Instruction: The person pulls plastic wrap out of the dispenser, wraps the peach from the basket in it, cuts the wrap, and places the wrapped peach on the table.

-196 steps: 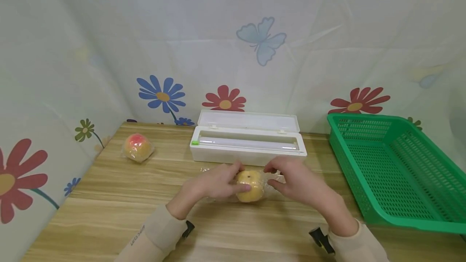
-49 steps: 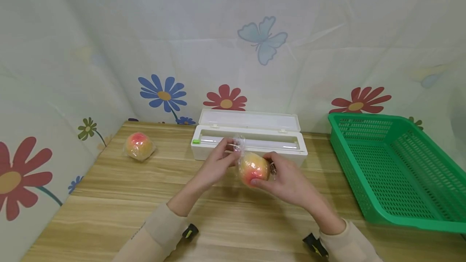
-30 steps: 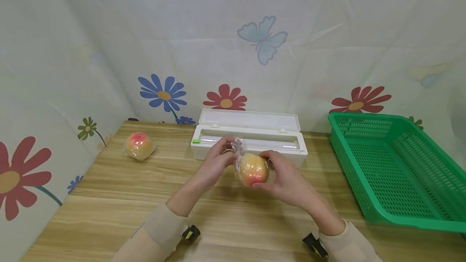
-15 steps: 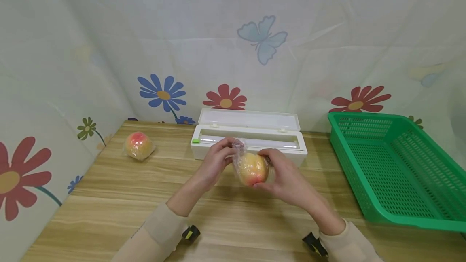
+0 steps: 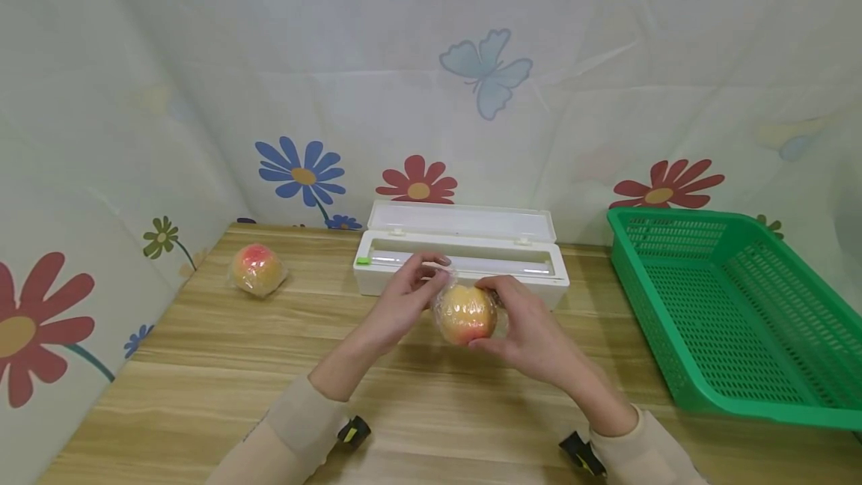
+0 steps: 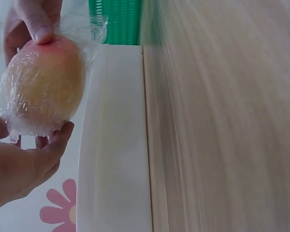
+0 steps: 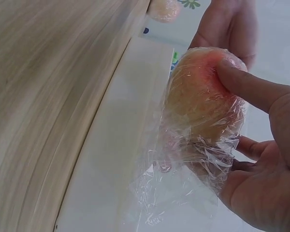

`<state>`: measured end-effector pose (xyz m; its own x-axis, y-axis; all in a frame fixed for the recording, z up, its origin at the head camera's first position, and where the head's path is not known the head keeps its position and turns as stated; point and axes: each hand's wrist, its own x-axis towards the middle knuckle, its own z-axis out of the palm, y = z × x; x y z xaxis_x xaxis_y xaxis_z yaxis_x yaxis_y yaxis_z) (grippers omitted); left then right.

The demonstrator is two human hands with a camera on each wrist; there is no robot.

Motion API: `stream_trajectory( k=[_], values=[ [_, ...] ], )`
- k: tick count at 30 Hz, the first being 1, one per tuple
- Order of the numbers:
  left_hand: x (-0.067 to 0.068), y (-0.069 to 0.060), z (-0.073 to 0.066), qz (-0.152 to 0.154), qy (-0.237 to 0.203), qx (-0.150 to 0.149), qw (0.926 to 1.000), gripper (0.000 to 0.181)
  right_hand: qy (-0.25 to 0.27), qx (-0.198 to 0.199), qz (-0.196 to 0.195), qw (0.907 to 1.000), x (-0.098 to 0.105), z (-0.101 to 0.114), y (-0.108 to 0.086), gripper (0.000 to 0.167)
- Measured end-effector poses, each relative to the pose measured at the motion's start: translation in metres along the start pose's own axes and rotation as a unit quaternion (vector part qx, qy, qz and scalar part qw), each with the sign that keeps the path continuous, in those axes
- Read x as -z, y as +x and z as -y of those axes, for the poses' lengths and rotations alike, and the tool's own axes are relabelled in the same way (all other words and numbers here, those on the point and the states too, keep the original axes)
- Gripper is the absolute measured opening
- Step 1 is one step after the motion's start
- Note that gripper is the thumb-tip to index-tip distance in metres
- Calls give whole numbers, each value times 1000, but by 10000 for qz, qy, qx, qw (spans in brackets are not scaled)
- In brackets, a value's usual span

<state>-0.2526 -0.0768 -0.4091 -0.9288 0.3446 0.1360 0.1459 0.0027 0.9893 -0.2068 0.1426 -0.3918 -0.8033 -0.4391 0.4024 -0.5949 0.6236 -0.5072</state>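
Observation:
A yellow peach [image 5: 466, 311] with a pink blush is held above the table in front of the white box. My right hand [image 5: 535, 331] grips its right side, thumb on the pink part. Clear plastic wrap [image 7: 203, 159] covers the peach, and a loose, crinkled end sticks out on the right hand's side. At the peach's left, my left hand [image 5: 402, 304] has its fingers bent and pinches the wrap against the fruit. Its fingertips [image 6: 63, 133] touch the peach's underside in the left wrist view.
Behind the hands stands a white cling film dispenser [image 5: 378, 284], its lid [image 5: 465, 223] raised and a film roll [image 5: 465, 264] inside. Another wrapped peach [image 5: 257, 271] sits at the back left of the wooden table [image 5: 222, 388]. A green basket [image 5: 663, 354] is on the right.
The peach has gone from lying on the table to being held up and turned, pink side showing. The gathered wrap at its left, sticking up a second ago, now lies closer to the fruit.

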Motion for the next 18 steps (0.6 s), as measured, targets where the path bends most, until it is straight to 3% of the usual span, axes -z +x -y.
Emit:
stream_trajectory(
  k=[6,11,15,18],
  values=[
    [-2,2,3,-275,94,-210,9994,25,15,-19,-19,10000,0,1,0,74],
    [-3,2,5,-322,505,-649,9961,20,45,-33,-30,10000,0,1,0,73],
    [-2,1,6,-280,1080,-1110,9875,26,113,-33,-71,9999,0,1,1,73],
    [-1,-1,4,-84,1584,-1385,9776,32,151,-66,-128,9998,1,1,0,73]
  ],
)
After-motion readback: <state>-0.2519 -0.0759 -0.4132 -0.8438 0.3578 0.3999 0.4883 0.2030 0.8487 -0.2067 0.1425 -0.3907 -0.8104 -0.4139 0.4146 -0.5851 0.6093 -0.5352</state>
